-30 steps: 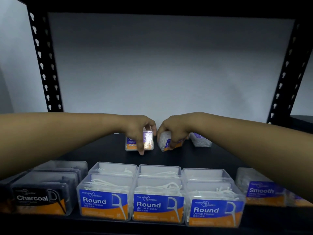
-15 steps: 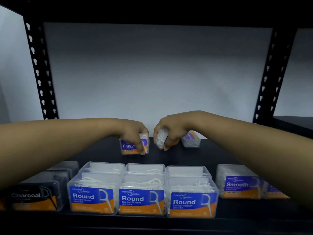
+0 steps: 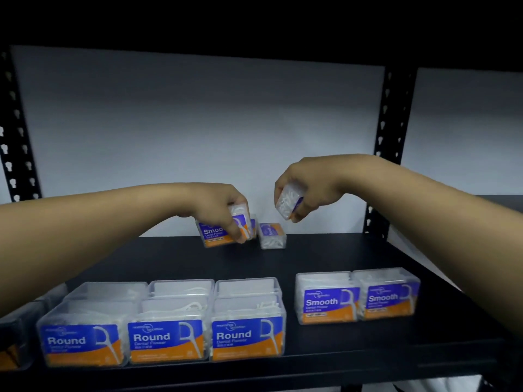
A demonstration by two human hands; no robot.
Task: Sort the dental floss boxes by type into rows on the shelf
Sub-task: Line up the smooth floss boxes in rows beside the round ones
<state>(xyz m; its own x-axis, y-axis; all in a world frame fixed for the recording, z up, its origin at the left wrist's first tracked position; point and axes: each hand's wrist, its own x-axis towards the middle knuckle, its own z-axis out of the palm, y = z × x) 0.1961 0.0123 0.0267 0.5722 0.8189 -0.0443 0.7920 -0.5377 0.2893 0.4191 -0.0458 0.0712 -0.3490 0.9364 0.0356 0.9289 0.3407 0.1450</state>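
The black shelf (image 3: pixel 325 256) fills the view, its deck running from the near edge back to the pale wall. Along the near edge stands a block of Round boxes (image 3: pixel 167 321), three across and two deep, labels facing out. Just right of them, with a gap between, two Smooth boxes (image 3: pixel 357 295) stand side by side, touching. At the far left edge a dark box is only partly in view.

At the far middle of the shelf, the left hand (image 3: pixel 226 210) is closed from above around a Smooth box (image 3: pixel 215 234), which is tilted with its label toward the camera and looks lifted or tipped off the deck. Beside it on the right, a loose box (image 3: pixel 272 236) rests on the shelf, turned so its label faces up. The right hand (image 3: pixel 307 190) is closed around a raised box (image 3: pixel 289 201), held clear of the shelf and steeply tilted, with its long axis running down and to the left; its type cannot be read.

The open space behind the near Smooth pair lies nearer and to the right of both hands, and the right hand is closer to it. Both carried boxes would need turning label-forward first.
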